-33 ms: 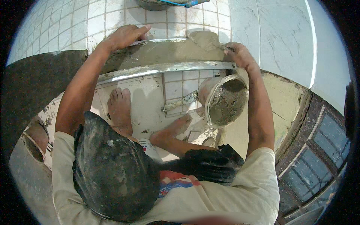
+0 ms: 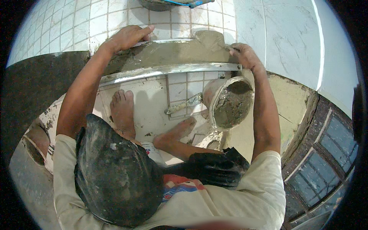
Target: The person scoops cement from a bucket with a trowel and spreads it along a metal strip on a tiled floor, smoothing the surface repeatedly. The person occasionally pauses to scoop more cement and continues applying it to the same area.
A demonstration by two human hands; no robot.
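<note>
A low ledge topped with wet grey mortar [image 2: 172,55] runs across in front of me. A metal straightedge [image 2: 168,70] lies along its near edge. My left hand [image 2: 128,36] rests flat on the far left of the ledge, fingers stretched over a thin metal strip [image 2: 165,41]. My right hand [image 2: 243,53] is curled at the right end of the mortar, next to a raised lump; what it grips is hidden. Below my right forearm a white bucket [image 2: 232,103] half full of mortar is tipped toward me.
A mortar-caked trowel [image 2: 184,105] lies on the tiled floor between my bare feet [image 2: 122,111], [image 2: 176,132]. A white tiled wall [image 2: 76,23] rises behind the ledge. A dark window frame [image 2: 322,153] stands at the right, and a basin [image 2: 161,4] sits at the top edge.
</note>
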